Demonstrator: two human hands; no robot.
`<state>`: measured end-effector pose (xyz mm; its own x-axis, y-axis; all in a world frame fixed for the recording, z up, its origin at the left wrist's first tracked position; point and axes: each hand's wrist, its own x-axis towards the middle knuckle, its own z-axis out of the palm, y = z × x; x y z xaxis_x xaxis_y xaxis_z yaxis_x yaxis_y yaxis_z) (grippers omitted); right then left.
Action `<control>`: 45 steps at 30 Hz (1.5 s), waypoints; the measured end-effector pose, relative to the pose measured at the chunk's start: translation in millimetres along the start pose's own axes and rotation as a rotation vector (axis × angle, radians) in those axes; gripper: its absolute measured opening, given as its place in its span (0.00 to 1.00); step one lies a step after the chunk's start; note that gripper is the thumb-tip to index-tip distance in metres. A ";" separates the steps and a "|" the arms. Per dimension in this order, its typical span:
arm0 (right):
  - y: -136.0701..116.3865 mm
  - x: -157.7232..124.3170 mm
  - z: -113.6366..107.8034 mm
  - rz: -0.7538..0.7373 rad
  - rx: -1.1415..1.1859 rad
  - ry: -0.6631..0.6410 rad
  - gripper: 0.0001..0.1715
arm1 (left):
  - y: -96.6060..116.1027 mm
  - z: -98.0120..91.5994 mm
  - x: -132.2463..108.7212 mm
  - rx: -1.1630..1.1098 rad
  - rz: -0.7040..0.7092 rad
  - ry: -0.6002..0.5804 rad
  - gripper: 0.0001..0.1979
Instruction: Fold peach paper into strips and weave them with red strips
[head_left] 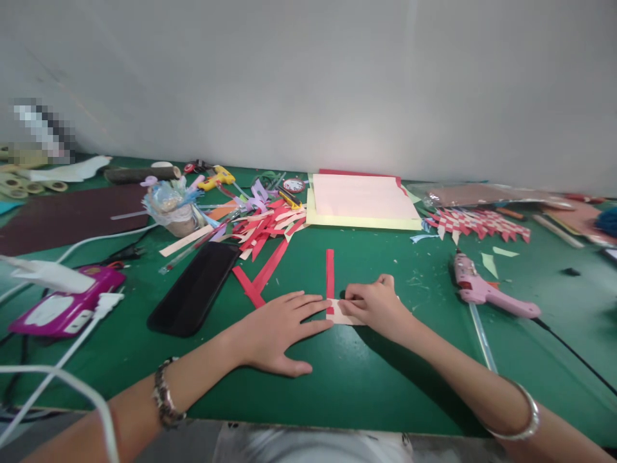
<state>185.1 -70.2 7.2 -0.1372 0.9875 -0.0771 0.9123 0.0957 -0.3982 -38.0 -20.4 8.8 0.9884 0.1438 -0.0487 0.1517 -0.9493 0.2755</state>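
Observation:
My left hand [284, 328] lies flat on the green table with its fingers spread. Its fingertips touch the left end of a pale pink paper strip [340, 317]. A red paper strip [330, 273] stands away from me at that end, crossing the pale one. My right hand [378, 307] is closed, its fingers curled and pressed on the pale strip, whose right part is hidden under them. Beyond the hands lies a pile of red and pale paper strips [270, 225]. Two loose red strips [267, 270] rest left of the upright one.
A pink glue gun [496, 297] lies at right, with a woven red-and-white paper piece [477, 224] behind it. Paper sheets [364, 196] are stacked at the back. Left are a black phone-like slab [195, 289], a purple power strip [72, 308] and white cables [58, 379].

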 end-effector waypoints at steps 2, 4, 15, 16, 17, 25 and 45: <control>0.9 0.4 0.5 -0.023 -0.003 0.008 0.13 | -0.3 0.3 -0.2 -0.002 -0.002 -0.001 0.33; 2.0 1.0 1.2 -0.051 -0.008 0.009 0.14 | -0.4 -0.1 -0.3 -0.007 -0.007 -0.003 0.33; 6.0 4.7 2.9 -0.096 -0.001 -0.001 0.14 | -1.4 -3.0 1.4 -0.040 -0.013 -0.084 0.40; 5.8 4.3 1.9 -0.092 0.011 -0.006 0.13 | -1.2 -3.5 1.6 -0.039 -0.016 -0.091 0.40; 6.0 3.7 0.7 -0.084 0.023 -0.010 0.14 | -0.8 -3.9 1.8 -0.038 -0.017 -0.093 0.39; 24.8 -6.1 -6.7 -0.018 0.001 -0.015 0.17 | 0.3 -2.2 0.3 -0.028 -0.022 -0.054 0.36; 19.4 -47.6 -10.5 -0.127 -0.399 0.448 0.12 | -1.1 -2.0 0.8 -0.060 -0.026 -0.064 0.37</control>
<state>213.4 -114.0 12.7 -0.1580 0.9136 0.3747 0.9854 0.1700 0.0010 -37.4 -18.7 10.3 0.9820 0.1477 -0.1175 0.1789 -0.9268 0.3303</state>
